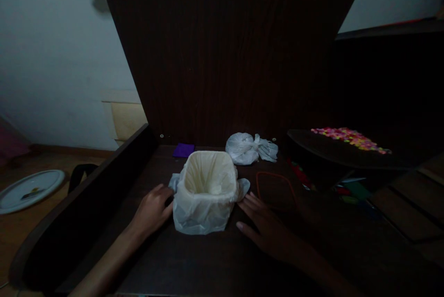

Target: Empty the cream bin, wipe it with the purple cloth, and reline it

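A small cream-coloured bin [198, 154] stands in the middle of a dark wooden surface. A thin white plastic bag [203, 216] lines it and is folded over its rim, hanging down outside. Loose flaps of the bag stick out at both sides. My left hand [154, 208] is at the bin's left side, its fingers curled at the left flap. On the other side my right hand [265, 227] has its fingers stretched to the right flap, thumb apart. An orange-red frame-shaped ring [277, 175] lies flat beyond my right hand.
Behind the bin lie a knotted white plastic bag [243, 149] and a purple folded piece [183, 150]. A dark raised side board [104, 167] borders the left. Small pink and yellow pieces [350, 139] cover part of a dark shelf at right. A white round lid-like object [34, 188] is at far left.
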The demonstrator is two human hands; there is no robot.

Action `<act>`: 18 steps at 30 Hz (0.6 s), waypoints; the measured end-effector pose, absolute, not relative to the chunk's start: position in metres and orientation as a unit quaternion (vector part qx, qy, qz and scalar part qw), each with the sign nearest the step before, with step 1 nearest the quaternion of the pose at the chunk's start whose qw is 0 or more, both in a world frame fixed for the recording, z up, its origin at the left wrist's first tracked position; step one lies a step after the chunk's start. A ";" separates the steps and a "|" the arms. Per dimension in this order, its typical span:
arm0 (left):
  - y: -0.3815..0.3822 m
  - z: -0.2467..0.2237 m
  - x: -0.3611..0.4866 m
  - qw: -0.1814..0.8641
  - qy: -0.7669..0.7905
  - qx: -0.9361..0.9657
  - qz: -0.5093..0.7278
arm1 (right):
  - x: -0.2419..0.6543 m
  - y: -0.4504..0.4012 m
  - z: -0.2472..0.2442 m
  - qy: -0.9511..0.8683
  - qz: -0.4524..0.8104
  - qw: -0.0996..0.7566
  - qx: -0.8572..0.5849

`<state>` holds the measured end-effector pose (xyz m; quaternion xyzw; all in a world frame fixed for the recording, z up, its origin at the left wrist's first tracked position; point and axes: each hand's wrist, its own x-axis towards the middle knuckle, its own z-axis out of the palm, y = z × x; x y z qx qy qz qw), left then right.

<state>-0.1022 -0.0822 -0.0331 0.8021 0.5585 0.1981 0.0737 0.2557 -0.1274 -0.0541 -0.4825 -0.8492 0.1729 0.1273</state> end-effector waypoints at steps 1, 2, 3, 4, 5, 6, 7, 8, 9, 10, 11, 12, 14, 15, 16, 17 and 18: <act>-0.083 -0.030 -0.099 0.101 0.567 0.789 0.214 | 0.254 -0.126 -0.055 -0.850 0.168 0.137 -0.480; -0.084 -0.028 -0.097 0.133 0.574 0.774 0.230 | 0.253 -0.126 -0.055 -0.851 0.165 0.148 -0.477; -0.085 -0.026 -0.095 0.169 0.577 0.761 0.245 | 0.251 -0.125 -0.055 -0.851 0.163 0.158 -0.473; -0.085 -0.024 -0.094 0.206 0.575 0.749 0.259 | 0.250 -0.124 -0.054 -0.852 0.163 0.167 -0.468; -0.086 -0.023 -0.093 0.239 0.568 0.739 0.271 | 0.249 -0.123 -0.053 -0.853 0.166 0.175 -0.464; -0.086 -0.022 -0.092 0.267 0.560 0.731 0.284 | 0.248 -0.122 -0.052 -0.852 0.169 0.183 -0.461; -0.087 -0.021 -0.091 0.287 0.550 0.725 0.299 | 0.247 -0.121 -0.050 -0.849 0.173 0.189 -0.461; -0.087 -0.020 -0.090 0.298 0.540 0.721 0.317 | 0.246 -0.121 -0.048 -0.846 0.178 0.194 -0.464; -0.088 -0.019 -0.090 0.302 0.530 0.716 0.338 | 0.245 -0.120 -0.046 -0.840 0.186 0.197 -0.470; -0.088 -0.018 -0.089 0.305 0.522 0.711 0.359 | 0.245 -0.120 -0.045 -0.832 0.195 0.202 -0.479; -0.089 -0.018 -0.088 0.307 0.515 0.705 0.379 | 0.244 -0.120 -0.044 -0.822 0.205 0.209 -0.488; -0.089 -0.019 -0.088 0.310 0.509 0.697 0.398 | 0.244 -0.120 -0.044 -0.812 0.216 0.218 -0.497; -0.090 -0.021 -0.087 0.320 0.508 0.675 0.429 | 0.245 -0.120 -0.046 -0.794 0.234 0.242 -0.507; -0.090 -0.022 -0.087 0.328 0.511 0.661 0.441 | 0.245 -0.120 -0.048 -0.787 0.239 0.254 -0.510; -0.091 -0.022 -0.086 0.337 0.515 0.647 0.450 | 0.246 -0.121 -0.050 -0.780 0.242 0.264 -0.513; -0.091 -0.022 -0.086 0.346 0.521 0.633 0.457 | 0.248 -0.121 -0.052 -0.773 0.245 0.273 -0.518; -0.091 -0.020 -0.085 0.354 0.525 0.623 0.460 | 0.249 -0.121 -0.053 -0.766 0.248 0.281 -0.523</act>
